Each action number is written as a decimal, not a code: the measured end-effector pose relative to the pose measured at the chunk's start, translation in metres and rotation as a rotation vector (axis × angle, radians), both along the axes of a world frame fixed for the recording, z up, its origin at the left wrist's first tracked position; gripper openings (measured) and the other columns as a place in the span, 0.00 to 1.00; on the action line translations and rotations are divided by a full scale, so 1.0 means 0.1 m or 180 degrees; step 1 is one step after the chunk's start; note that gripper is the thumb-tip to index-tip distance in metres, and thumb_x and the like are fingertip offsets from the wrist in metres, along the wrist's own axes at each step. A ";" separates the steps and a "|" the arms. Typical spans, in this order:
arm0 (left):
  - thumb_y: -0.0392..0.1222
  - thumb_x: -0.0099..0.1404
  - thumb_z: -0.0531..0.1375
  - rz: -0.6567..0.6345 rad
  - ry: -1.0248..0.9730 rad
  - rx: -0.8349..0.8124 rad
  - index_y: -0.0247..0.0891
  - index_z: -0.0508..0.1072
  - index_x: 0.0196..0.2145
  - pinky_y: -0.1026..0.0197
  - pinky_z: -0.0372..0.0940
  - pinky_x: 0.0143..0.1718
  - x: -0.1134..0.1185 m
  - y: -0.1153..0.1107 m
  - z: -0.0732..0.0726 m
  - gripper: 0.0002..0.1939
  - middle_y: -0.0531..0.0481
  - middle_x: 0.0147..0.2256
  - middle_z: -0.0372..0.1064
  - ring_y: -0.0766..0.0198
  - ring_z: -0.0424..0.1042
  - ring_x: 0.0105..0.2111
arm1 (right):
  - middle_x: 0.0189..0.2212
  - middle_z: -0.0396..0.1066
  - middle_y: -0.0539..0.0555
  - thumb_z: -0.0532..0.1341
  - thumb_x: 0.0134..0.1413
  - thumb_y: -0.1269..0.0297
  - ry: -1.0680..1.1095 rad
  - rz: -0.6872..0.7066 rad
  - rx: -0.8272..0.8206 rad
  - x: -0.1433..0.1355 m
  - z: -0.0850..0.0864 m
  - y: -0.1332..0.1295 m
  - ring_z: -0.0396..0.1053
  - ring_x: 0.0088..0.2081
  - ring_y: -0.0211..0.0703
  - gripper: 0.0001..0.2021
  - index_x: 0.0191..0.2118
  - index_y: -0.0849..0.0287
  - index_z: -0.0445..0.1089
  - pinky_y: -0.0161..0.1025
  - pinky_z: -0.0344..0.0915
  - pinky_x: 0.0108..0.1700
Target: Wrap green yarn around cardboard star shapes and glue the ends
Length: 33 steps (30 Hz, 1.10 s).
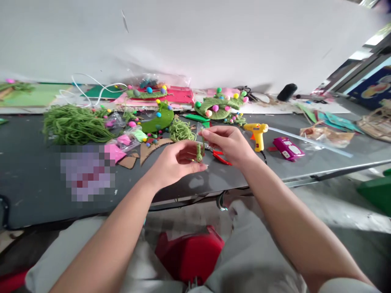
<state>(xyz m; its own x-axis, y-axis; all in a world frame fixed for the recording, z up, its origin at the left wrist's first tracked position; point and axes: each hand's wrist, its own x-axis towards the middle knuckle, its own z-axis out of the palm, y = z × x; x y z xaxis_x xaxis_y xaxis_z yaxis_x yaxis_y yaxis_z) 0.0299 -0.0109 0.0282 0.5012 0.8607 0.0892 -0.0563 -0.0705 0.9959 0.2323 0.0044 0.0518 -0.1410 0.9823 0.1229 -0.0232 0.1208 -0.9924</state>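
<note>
Near the table's front edge, my left hand (175, 163) is curled around a small green yarn-wrapped piece (199, 154), its thumb below and its fingers behind. My right hand (229, 144) pinches a green strand at the top of that piece between thumb and forefinger. Red-handled scissors (221, 157) lie on the table just below my right hand. Behind my hands is a loose heap of light green yarn (181, 130). A yellow glue gun (258, 136) rests to the right of my right hand.
Green yarn strands (76, 124) are piled at the left on the dark table (128, 199). Pompom-covered green shapes (214, 108) lie at the back. Pink bags (115, 152) and cardboard pieces (127, 161) are left of my hands; a purple box (288, 148) is at right.
</note>
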 end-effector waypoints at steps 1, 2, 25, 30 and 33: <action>0.37 0.51 0.76 -0.0057 0.0028 -0.0021 0.39 0.75 0.45 0.59 0.74 0.45 0.03 0.00 0.00 0.24 0.50 0.41 0.78 0.60 0.78 0.41 | 0.26 0.72 0.48 0.73 0.51 0.55 0.0016 0.0000 -0.0030 0.04 -0.01 0.01 0.62 0.27 0.32 0.12 0.34 0.58 0.82 0.34 0.61 0.32; 0.37 0.52 0.76 -0.0110 0.0063 -0.0026 0.39 0.75 0.45 0.60 0.74 0.45 0.05 0.00 -0.01 0.23 0.50 0.40 0.78 0.61 0.78 0.41 | 0.26 0.72 0.49 0.72 0.52 0.55 0.0014 -0.0007 -0.0037 0.09 -0.01 0.01 0.63 0.28 0.33 0.12 0.35 0.59 0.81 0.34 0.62 0.32; 0.42 0.52 0.76 0.0339 0.0319 0.0248 0.40 0.75 0.44 0.60 0.75 0.45 0.23 -0.01 -0.08 0.23 0.50 0.40 0.79 0.61 0.79 0.40 | 0.30 0.76 0.51 0.68 0.55 0.49 -0.0646 0.0363 -0.0708 0.23 -0.23 -0.08 0.66 0.29 0.34 0.15 0.36 0.57 0.81 0.34 0.62 0.31; 0.43 0.50 0.77 0.0500 0.0280 0.0124 0.39 0.74 0.43 0.58 0.75 0.46 0.25 -0.03 -0.08 0.24 0.50 0.39 0.79 0.60 0.80 0.40 | 0.28 0.75 0.50 0.71 0.51 0.50 -0.0419 0.0128 -0.0536 0.19 -0.27 -0.05 0.65 0.29 0.36 0.14 0.34 0.57 0.81 0.36 0.60 0.31; 0.44 0.50 0.77 0.0602 0.0319 0.0081 0.39 0.73 0.43 0.56 0.75 0.47 0.25 -0.05 -0.07 0.25 0.49 0.39 0.79 0.58 0.80 0.41 | 0.27 0.74 0.50 0.71 0.51 0.50 -0.0463 -0.0005 -0.0445 0.18 -0.26 -0.06 0.65 0.29 0.36 0.15 0.34 0.58 0.81 0.36 0.61 0.32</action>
<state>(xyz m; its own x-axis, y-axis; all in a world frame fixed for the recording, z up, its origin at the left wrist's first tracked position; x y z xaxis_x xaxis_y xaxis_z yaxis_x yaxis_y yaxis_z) 0.0545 -0.0157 0.0214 0.3385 0.9384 0.0700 0.0597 -0.0956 0.9936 0.2508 -0.0011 0.0257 -0.1458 0.9887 -0.0363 0.1217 -0.0185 -0.9924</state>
